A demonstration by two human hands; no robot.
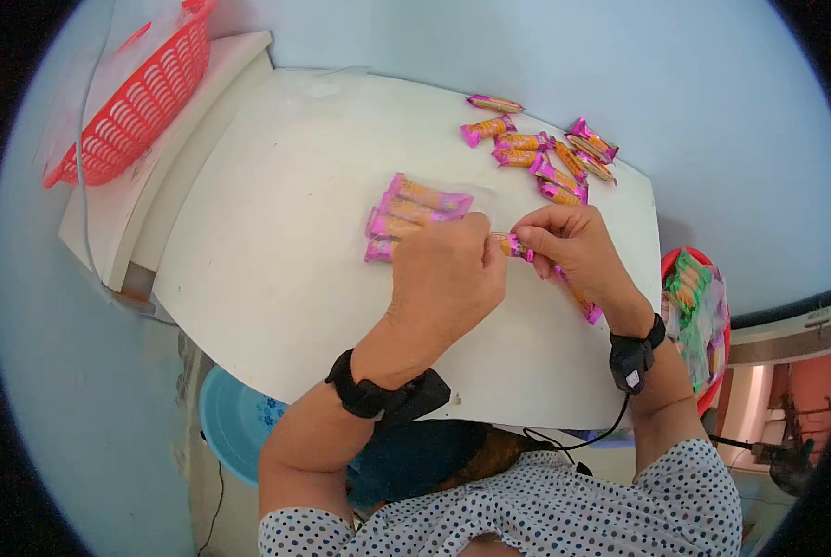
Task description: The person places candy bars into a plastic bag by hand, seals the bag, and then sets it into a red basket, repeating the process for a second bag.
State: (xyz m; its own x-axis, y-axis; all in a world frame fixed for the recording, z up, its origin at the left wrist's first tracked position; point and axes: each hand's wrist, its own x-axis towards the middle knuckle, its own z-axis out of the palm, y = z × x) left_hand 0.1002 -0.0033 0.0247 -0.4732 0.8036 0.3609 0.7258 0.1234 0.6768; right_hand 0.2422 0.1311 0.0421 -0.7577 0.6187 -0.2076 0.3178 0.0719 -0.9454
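Note:
Several pink-and-orange wrapped snack bars lie side by side in a clear plastic bag (479,200) on the white table. My left hand (448,274) is closed at the bag's right side, its fingers curled over the plastic and mostly hidden behind the back of the hand. Between thumb and fingers, my right hand (573,246) pinches the end of a wrapped snack bar (511,245), whose other end reaches my left hand. A second wrapped bar (583,299) slants out below my right fingers, its upper end hidden by them.
Loose wrapped bars (522,142) are scattered along the table's far right edge, by the wall. A red basket (146,111) stands on a raised ledge at left. Right of the table (276,232) sits a red container (724,357) with green packets (688,281). A blue basin (225,422) is below.

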